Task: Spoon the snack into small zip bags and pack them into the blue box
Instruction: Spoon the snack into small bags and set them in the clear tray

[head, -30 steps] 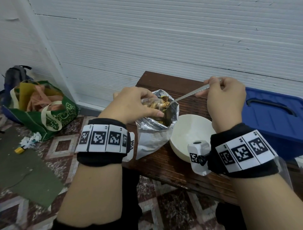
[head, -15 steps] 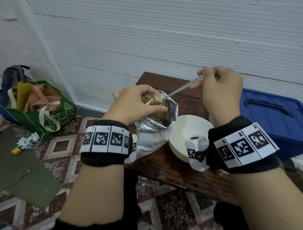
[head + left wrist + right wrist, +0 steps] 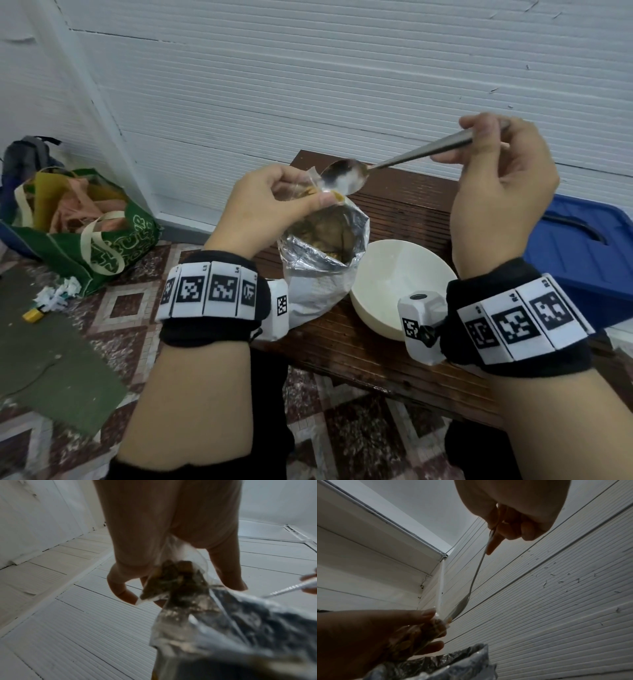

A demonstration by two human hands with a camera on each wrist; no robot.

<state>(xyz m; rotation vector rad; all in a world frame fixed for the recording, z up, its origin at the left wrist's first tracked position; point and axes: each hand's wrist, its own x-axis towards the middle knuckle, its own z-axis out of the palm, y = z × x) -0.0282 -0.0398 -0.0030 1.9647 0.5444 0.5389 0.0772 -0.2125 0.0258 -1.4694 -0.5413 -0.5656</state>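
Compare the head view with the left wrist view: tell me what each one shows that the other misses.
Only the head view shows the white bowl, the blue box, the wooden table, the green tote bag and the spoon's emptied bowl at the zip bag's mouth. Only the left wrist view shows the snack filling the small zip bag from below. Both show the left hand pinching that bag, the foil pouch under it, and the spoon handle.

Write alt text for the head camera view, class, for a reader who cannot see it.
A left hand holds a small clear zip bag over an open foil snack pouch while the right hand tips a metal spoon at the bag's mouth. Both are above a wooden table with a white bowl; a blue box sits to the right.
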